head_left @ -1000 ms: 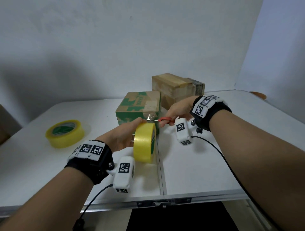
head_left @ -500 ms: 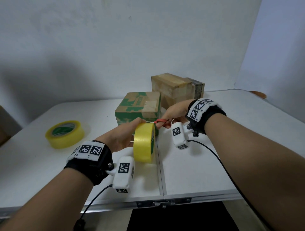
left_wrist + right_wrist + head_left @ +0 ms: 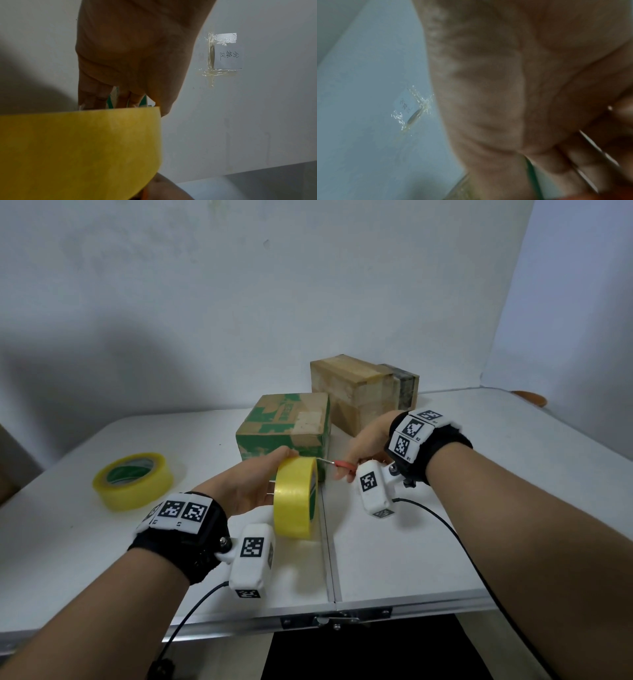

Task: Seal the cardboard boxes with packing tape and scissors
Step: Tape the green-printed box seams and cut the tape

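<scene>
White folding table [image 3: 411, 542] beneath; my left hand [image 3: 239, 491] grips the yellow tape roll [image 3: 296, 498] upright, steadying it; my right hand [image 3: 366, 446] pinches red-handled scissors [image 3: 337, 463], blades at its top edge to cut.

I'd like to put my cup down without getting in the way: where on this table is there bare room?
Bare table lies between the right arm and the front edge, also between the flat tape roll and the green box. It is crowded around both hands.

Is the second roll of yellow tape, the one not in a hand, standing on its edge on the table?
No: the spare tape roll lies flat on the table, its green core facing up.
</scene>
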